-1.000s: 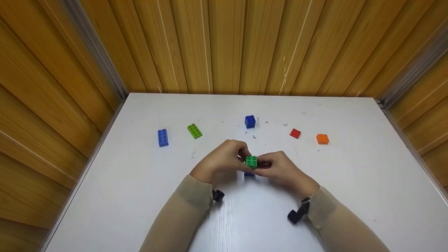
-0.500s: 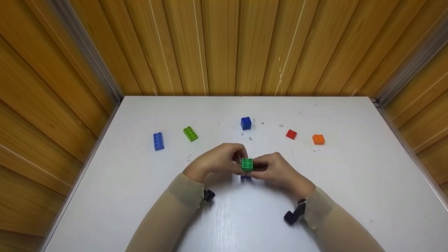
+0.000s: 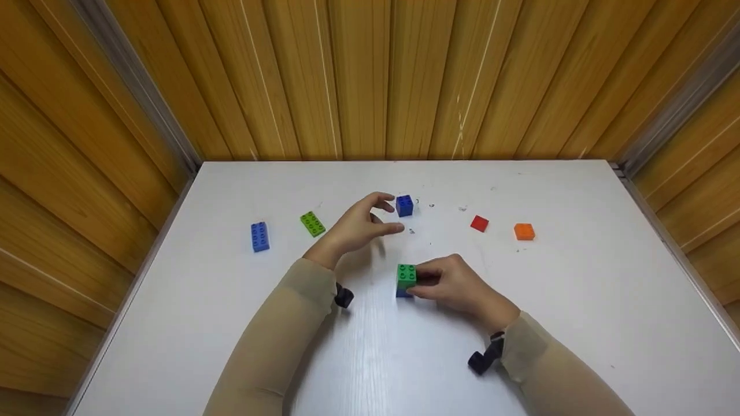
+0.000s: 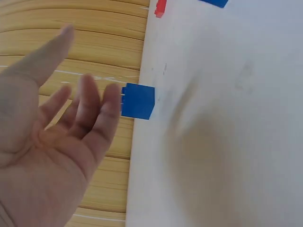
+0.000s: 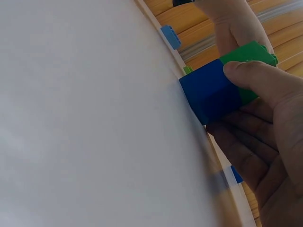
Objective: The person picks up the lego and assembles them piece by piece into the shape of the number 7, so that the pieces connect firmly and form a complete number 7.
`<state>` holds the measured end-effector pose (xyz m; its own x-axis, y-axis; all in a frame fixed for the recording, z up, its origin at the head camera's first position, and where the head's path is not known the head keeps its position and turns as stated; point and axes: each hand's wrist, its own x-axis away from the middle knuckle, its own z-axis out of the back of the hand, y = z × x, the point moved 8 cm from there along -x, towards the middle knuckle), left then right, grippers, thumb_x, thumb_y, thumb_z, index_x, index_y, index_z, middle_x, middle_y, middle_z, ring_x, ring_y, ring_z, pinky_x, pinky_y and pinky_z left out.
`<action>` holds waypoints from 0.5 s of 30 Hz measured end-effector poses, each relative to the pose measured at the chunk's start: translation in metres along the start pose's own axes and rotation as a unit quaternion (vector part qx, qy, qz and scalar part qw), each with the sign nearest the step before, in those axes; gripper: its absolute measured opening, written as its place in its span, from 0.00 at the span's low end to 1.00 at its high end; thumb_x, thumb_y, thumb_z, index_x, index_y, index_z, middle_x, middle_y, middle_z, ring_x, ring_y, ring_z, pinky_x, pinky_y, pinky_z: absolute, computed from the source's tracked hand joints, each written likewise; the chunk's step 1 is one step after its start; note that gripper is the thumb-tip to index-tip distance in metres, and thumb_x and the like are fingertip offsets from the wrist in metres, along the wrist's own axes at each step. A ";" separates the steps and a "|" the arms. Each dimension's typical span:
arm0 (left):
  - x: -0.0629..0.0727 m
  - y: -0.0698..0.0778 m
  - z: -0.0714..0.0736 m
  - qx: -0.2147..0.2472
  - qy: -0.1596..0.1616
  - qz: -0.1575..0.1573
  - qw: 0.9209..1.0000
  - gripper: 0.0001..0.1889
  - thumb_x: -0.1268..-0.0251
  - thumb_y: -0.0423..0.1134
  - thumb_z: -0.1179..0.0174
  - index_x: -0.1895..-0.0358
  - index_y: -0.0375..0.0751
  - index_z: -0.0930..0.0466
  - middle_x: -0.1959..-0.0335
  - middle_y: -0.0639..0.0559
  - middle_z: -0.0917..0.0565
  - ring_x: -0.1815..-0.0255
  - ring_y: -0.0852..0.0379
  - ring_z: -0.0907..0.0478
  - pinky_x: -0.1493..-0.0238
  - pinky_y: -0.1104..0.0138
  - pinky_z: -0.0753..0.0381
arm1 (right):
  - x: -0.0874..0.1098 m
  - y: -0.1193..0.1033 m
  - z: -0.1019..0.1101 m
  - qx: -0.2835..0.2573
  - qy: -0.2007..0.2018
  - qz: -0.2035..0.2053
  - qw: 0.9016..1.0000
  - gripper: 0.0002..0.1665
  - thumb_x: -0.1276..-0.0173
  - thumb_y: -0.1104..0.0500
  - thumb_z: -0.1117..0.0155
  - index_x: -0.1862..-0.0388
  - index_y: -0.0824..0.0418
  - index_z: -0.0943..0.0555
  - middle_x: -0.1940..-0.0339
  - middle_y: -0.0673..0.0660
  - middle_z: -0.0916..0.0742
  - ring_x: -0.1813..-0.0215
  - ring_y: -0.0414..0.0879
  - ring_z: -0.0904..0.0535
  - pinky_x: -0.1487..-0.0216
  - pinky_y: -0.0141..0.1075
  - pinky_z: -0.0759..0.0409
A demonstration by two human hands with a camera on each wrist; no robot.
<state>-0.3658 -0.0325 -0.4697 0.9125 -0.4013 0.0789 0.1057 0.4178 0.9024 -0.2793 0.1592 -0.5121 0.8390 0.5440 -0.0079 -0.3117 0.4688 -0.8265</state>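
A green building block sits on top of a blue block, making a small stack on the table. My right hand holds this stack between thumb and fingers, the thumb across the joint of the two colours in the right wrist view. Up and to the left, my left hand is off the stack with nothing in it, thumb and fingers spread apart. Its fingertips are close to another dark blue block, which stands upright farther back; I cannot tell whether they touch it.
On the white table, a lighter blue long brick and a lime long brick lie at the left. A flat red piece and an orange brick lie at the right. Wood-patterned walls rise behind and at both sides.
My left hand has let go of the green-and-blue stack and moved away from me towards the farther dark blue block. The right hand stays at the stack. The head view has shifted slightly.
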 end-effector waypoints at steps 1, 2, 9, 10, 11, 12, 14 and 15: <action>-0.004 -0.002 0.001 0.011 0.019 0.006 1.000 0.42 0.26 0.54 0.22 0.15 0.48 0.30 0.23 0.42 0.19 0.46 0.53 0.13 0.41 0.60 0.14 | 0.000 0.000 0.000 0.001 -0.001 0.000 1.000 0.22 0.28 0.52 0.16 0.37 0.52 0.06 0.45 0.50 0.03 0.42 0.43 0.06 0.35 0.32 0.10; -0.009 -0.004 0.002 0.020 0.036 0.013 0.999 0.42 0.26 0.55 0.22 0.15 0.49 0.30 0.23 0.43 0.19 0.45 0.52 0.13 0.40 0.59 0.13 | 0.000 0.001 0.000 0.004 -0.001 0.000 1.000 0.22 0.28 0.51 0.16 0.37 0.52 0.06 0.44 0.50 0.03 0.42 0.43 0.06 0.34 0.34 0.10; -0.032 -0.018 -0.006 0.052 0.093 0.067 0.992 0.41 0.21 0.57 0.27 0.14 0.47 0.33 0.21 0.44 0.22 0.41 0.49 0.13 0.39 0.57 0.10 | 0.003 0.003 0.000 0.011 0.002 -0.014 1.000 0.24 0.28 0.51 0.16 0.35 0.52 0.07 0.43 0.51 0.03 0.40 0.45 0.07 0.31 0.48 0.09; -0.034 -0.020 -0.008 0.054 0.097 0.078 0.991 0.41 0.20 0.57 0.28 0.13 0.48 0.34 0.20 0.44 0.22 0.41 0.49 0.14 0.41 0.58 0.09 | 0.003 0.004 0.000 0.011 0.002 -0.016 1.000 0.24 0.28 0.51 0.16 0.35 0.53 0.07 0.42 0.52 0.03 0.40 0.45 0.07 0.31 0.49 0.09; -0.037 -0.022 -0.009 0.053 0.102 0.087 0.990 0.42 0.20 0.57 0.28 0.12 0.48 0.35 0.20 0.45 0.23 0.41 0.48 0.14 0.43 0.58 0.09 | 0.003 0.004 0.000 0.010 0.002 -0.017 1.000 0.25 0.28 0.51 0.16 0.34 0.53 0.07 0.42 0.52 0.03 0.40 0.45 0.07 0.31 0.49 0.09; -0.040 -0.024 -0.010 0.053 0.107 0.095 0.988 0.42 0.20 0.57 0.28 0.12 0.49 0.36 0.19 0.45 0.23 0.41 0.49 0.14 0.45 0.59 0.09 | 0.003 0.003 0.000 0.010 0.002 -0.015 1.000 0.25 0.28 0.51 0.16 0.34 0.54 0.07 0.42 0.52 0.03 0.40 0.46 0.07 0.31 0.49 0.09; -0.044 -0.027 -0.011 0.056 0.115 0.108 0.986 0.42 0.19 0.56 0.29 0.11 0.50 0.37 0.19 0.46 0.23 0.42 0.48 0.14 0.48 0.59 0.09 | 0.002 0.002 0.000 0.009 0.002 -0.013 1.000 0.25 0.27 0.51 0.16 0.34 0.54 0.07 0.42 0.52 0.03 0.40 0.46 0.07 0.31 0.47 0.09; -0.046 -0.028 -0.011 0.054 0.118 0.111 0.985 0.41 0.18 0.55 0.29 0.11 0.51 0.38 0.19 0.47 0.23 0.41 0.49 0.14 0.47 0.60 0.09 | 0.002 0.000 0.000 0.009 0.001 -0.010 1.000 0.25 0.27 0.51 0.16 0.34 0.54 0.07 0.42 0.52 0.03 0.40 0.46 0.07 0.31 0.45 0.09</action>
<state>-0.4064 -0.0165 -0.5032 0.9761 -0.1036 0.1911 -0.1388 0.3797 0.9146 -0.2781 0.1604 -0.5124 0.8464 0.5325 0.0070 -0.3027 0.4920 -0.8163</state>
